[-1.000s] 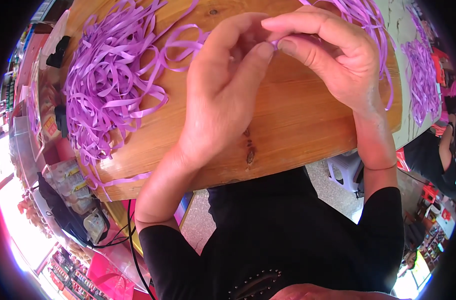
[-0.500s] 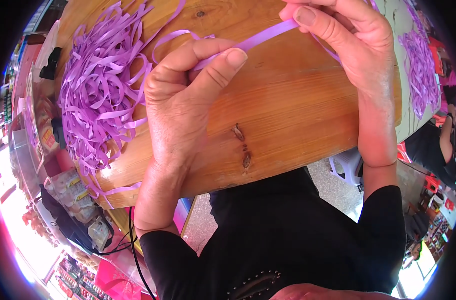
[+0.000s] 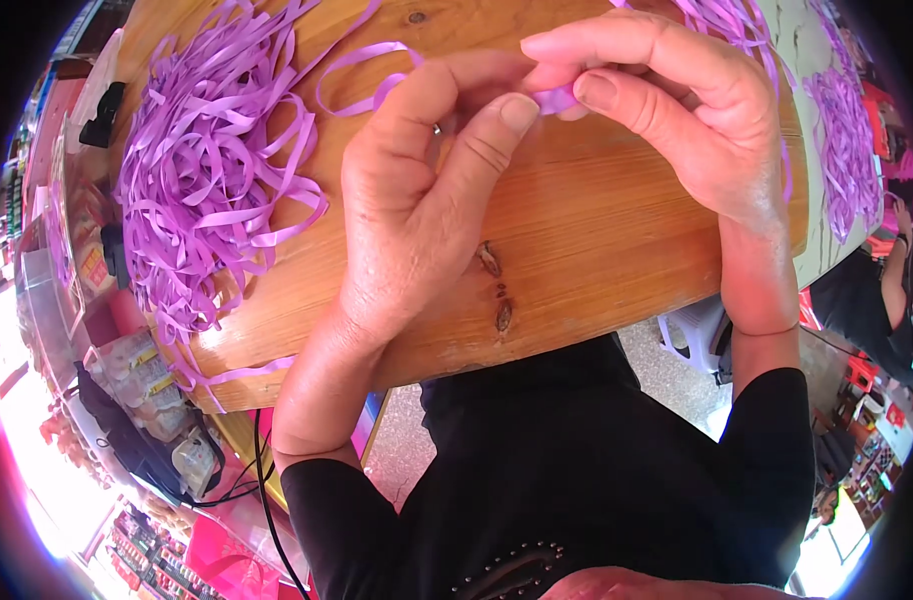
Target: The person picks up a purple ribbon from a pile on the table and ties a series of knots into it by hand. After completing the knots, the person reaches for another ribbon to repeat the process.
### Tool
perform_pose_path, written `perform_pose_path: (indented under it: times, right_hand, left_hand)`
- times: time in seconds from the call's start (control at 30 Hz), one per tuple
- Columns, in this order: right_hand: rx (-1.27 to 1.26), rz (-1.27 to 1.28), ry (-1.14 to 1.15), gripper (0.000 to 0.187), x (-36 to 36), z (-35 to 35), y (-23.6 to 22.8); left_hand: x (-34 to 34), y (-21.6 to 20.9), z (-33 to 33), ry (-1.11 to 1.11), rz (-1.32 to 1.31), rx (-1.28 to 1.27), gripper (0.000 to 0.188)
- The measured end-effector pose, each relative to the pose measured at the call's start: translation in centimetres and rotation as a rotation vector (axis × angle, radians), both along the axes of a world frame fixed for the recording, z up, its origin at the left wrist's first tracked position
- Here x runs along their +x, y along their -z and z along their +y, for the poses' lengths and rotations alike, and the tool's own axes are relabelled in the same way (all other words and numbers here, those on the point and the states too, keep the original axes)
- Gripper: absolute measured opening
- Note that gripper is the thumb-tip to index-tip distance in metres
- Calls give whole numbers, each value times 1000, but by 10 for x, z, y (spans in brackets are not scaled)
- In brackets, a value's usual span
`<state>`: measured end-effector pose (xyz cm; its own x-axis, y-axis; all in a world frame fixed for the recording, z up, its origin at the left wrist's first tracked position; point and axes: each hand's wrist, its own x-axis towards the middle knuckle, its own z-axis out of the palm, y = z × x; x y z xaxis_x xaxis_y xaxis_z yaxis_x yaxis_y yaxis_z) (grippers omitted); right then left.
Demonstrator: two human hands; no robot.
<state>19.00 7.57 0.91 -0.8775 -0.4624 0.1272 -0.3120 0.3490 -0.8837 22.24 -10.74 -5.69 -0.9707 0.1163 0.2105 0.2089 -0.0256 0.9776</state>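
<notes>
Head view: a brown wooden table (image 3: 597, 240) filled the upper middle, its near edge lying just in front of the person's black top (image 3: 587, 460). On the table's left side sprawled a tangled heap of narrow purple ribbon (image 3: 202, 170), one strand trailing to the near left corner. To the right of that heap, the left hand (image 3: 417, 200) was raised over the wood, thumb and forefinger narrowed toward each other; whether they gripped anything could not be told. Facing it, the right hand (image 3: 697, 120) held a bit of ribbon at its thumb tip, the fingers bent in close over it. Beyond the table's right side, a second purple pile (image 3: 847, 150) lay on a pale surface. Below the right forearm, a pale plastic stool (image 3: 692, 335) stood on the floor. A loose ribbon loop (image 3: 377, 50) curved between the heap and the left hand. Smallest was the short purple piece (image 3: 557, 100) showing between the two hands' fingertips, above the table.
</notes>
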Motion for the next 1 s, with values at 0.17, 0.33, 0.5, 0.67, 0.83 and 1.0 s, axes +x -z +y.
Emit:
perform_pose_path:
  times: [0.17, 0.33, 0.5, 0.67, 0.83, 1.0]
  right_hand:
    - [20, 180, -9, 22, -8, 1, 20]
    - [74, 299, 121, 24, -2, 1, 13]
    - [230, 558, -99, 35, 0, -1, 12]
    - [252, 553, -91, 28, -1, -5, 20]
    - [260, 534, -72, 22, -1, -2, 20]
    - [268, 431, -7, 17, 0, 0, 9]
  left_hand:
    - [-1, 3, -9, 19, -55, 113, 9]
    - [-4, 1, -9, -31, -165, 216, 7]
    - [-4, 5, -9, -44, -155, 241, 7]
    - [-4, 4, -10, -52, -192, 253, 7]
    - [-5, 2, -11, 54, -24, 65, 14]
    - [-9, -2, -20, 33, 35, -151, 15]
